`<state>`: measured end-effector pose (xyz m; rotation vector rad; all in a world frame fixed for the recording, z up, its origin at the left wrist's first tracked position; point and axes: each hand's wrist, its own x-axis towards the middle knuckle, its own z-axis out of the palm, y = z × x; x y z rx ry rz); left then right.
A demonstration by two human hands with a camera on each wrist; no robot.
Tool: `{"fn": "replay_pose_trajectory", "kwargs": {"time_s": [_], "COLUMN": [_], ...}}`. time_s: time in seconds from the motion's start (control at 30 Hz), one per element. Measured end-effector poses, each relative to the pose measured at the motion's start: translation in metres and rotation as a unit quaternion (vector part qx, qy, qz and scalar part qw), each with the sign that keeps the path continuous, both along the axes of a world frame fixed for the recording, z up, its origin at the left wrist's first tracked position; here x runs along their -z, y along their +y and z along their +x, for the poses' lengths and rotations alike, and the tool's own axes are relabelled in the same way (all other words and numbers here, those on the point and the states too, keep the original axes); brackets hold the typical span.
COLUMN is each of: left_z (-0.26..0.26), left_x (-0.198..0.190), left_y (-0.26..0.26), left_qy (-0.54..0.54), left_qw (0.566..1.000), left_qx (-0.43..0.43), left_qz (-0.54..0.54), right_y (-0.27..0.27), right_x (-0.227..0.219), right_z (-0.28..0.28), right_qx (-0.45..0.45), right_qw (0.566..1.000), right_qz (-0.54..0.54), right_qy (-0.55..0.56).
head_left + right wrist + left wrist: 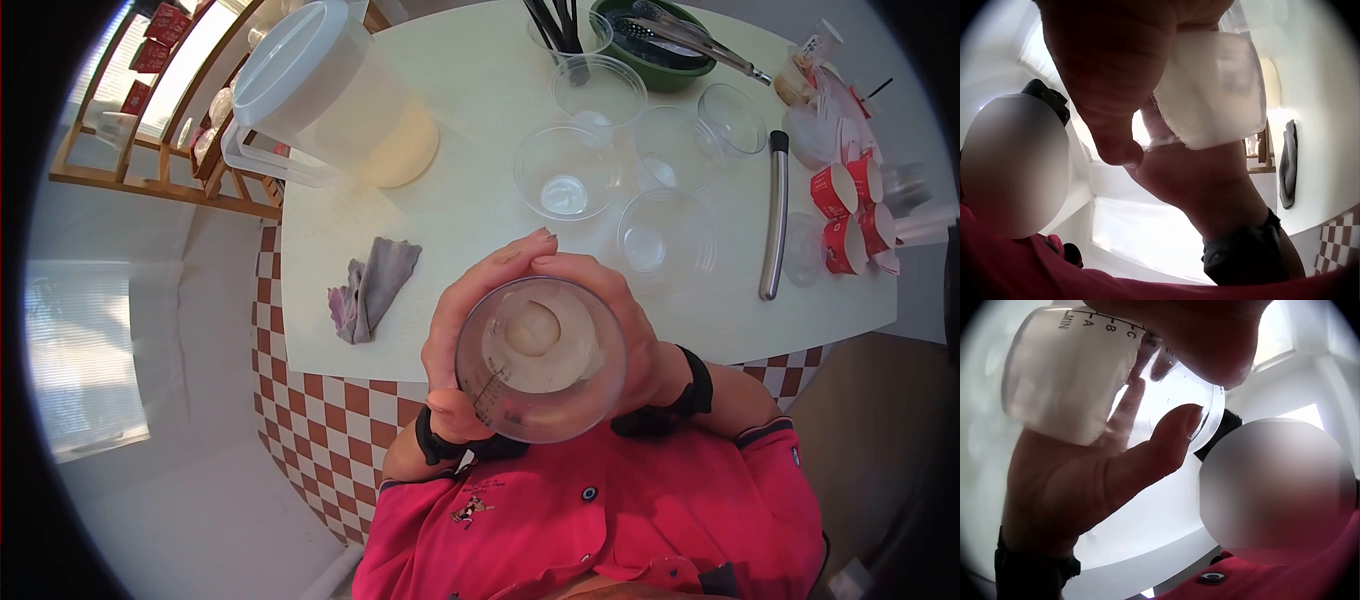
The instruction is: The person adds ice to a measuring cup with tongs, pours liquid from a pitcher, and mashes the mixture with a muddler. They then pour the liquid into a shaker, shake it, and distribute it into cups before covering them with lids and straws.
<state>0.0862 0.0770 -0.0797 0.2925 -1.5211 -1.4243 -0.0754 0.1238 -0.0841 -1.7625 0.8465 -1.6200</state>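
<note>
Both hands wrap round a clear measuring cup (540, 375) in front of the chest, its mouth facing up toward the head camera. Its left side is gripped by the left hand (452, 345), its right side by the right hand (638, 335), with fingertips meeting at the far side. Cloudy, whitish contents fill the lower part of the cup (1063, 375), below printed marks MIN, A, B and C. In the right wrist view, the cup (1213, 87) sits between the right hand (1110, 69) and the left hand (1194, 178).
On the white table (465, 215) stand a large lidded pitcher (345, 110) and several clear cups (568, 170). A grey cloth (378, 285) lies at left. Rightward are a metal rod (775, 215) and red-white paper cups (845, 245); a green bowl (668, 72) holding utensils is behind.
</note>
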Motion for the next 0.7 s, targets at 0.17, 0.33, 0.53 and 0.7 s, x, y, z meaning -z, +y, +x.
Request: {"fn": "replay_pose_trajectory", "kwargs": {"time_s": [0.17,0.33,0.53,0.7], "left_z": [0.001,-0.004,0.0,-0.007], "left_x": [0.004,0.003,0.001,-0.004], "left_y": [0.003,-0.001,0.003,0.002], "left_qy": [-0.023,0.017,-0.014,-0.055], "left_qw": [1.0,1.0,0.998,0.997], "left_qx": [-0.001,0.0,-0.009,-0.012], "left_qz": [-0.002,-0.005,0.057,0.045], "right_y": [0.004,-0.004,0.001,0.006], "right_x": [0.006,0.003,0.007,0.008], "right_z": [-0.002,0.001,-0.003,-0.009], "right_qx": [0.007,0.011,-0.037,-0.004], "right_qw": [1.0,0.999,0.998,0.999], "right_qz": [-0.001,-0.047,0.047,0.04], "right_qy": [0.011,-0.008,-0.023,-0.021]}}
